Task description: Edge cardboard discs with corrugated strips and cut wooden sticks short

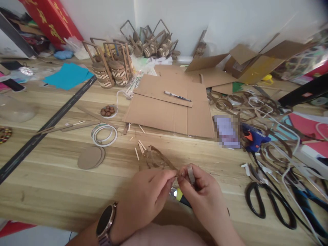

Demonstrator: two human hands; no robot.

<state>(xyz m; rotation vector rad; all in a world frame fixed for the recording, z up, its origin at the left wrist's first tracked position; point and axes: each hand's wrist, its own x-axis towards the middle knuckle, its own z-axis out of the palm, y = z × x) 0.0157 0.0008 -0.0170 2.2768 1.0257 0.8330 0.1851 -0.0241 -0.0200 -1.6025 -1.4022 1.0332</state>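
Observation:
Both hands meet close to the table's front edge. My left hand (148, 194), with a watch (106, 220) on its wrist, pinches a thin brown strip (162, 156) that loops up behind the fingers. Fingertip to fingertip with it, my right hand (202, 191) is closed on the strip's end. A short greyish-brown piece (191, 174) sticks up between the right fingers. Under the hands lies a yellow-and-black tool (183, 199), partly hidden, whose kind I cannot make out. Several pale sticks (140, 147) lie just beyond the left hand.
Flat cardboard (164, 119) bears a pen (178, 96). To the right are a blue glue gun (253, 136), black-handled scissors (269, 205), cords and strip coils. At left are cardboard discs (89, 158), tape rolls (104, 135) and brown balls (107, 110). Small baskets (119, 73) stand behind.

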